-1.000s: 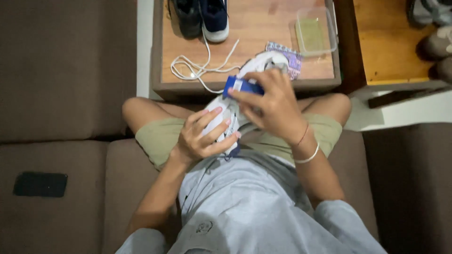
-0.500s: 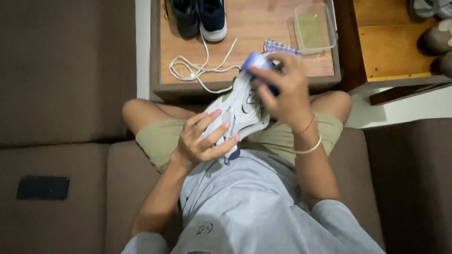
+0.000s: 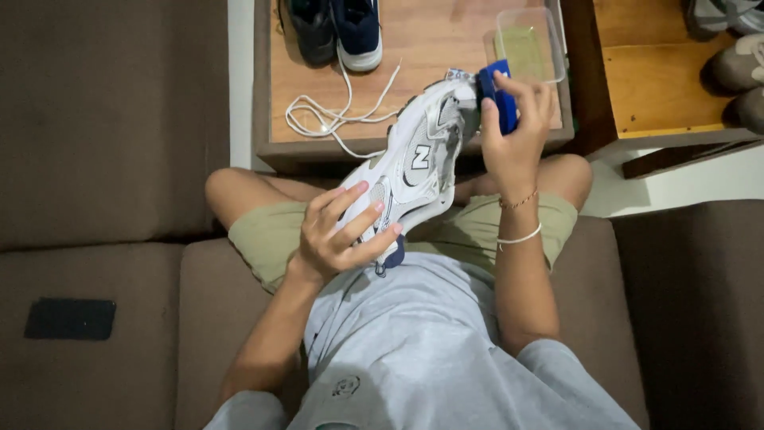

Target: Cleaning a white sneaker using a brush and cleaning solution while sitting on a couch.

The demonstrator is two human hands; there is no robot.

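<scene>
1. Step in hand, as judged: scrubbing the toe end of a white-and-grey mesh sneaker (image 3: 414, 163) w/ a small blue plastic brush (image 3: 499, 95).
2. Sneaker pos.: held above the lap, tilted, toe toward the low wooden table (image 3: 430, 48), heel toward the body. Laces are out.
3. Left hand (image 3: 342, 235): fingers wrapped around the heel end, gripping the sneaker firmly from the side.
4. Right hand (image 3: 517, 135): fingers clenched on the blue brush; brush touches the toe tip. Bristle side is hidden, so exact contact can't be told.
5. Nearby: loose white shoelace (image 3: 334, 115) lies on the table; a pair of dark navy sneakers (image 3: 338, 28) stands at the far edge; a clear plastic tub w/ pale green liquid (image 3: 529, 44) sits just beyond the right hand.
6. Next move, est.: calls for a steady heel grip, short strokes across the toe, and a short reach to the tub w/o tipping it.
</scene>
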